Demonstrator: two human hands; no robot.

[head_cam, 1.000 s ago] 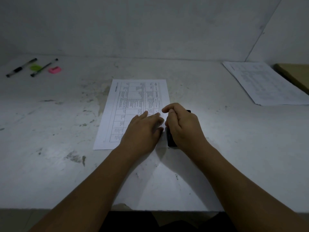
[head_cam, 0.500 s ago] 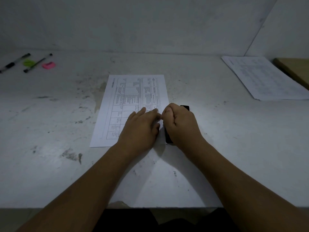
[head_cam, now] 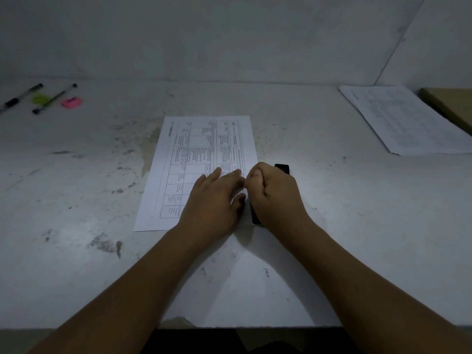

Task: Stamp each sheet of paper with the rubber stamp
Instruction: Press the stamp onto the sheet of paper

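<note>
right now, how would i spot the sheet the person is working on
Start at the middle of the white table, straight ahead of the person. A single printed sheet lies there under the flat left hand, with the right hand fisted on a black rubber stamp at its right edge. The other papers lie untouched at the far right.

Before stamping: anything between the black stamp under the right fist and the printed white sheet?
Only the left hand, flat on the printed white sheet's near right part, beside the right hand gripping the black stamp.
</note>
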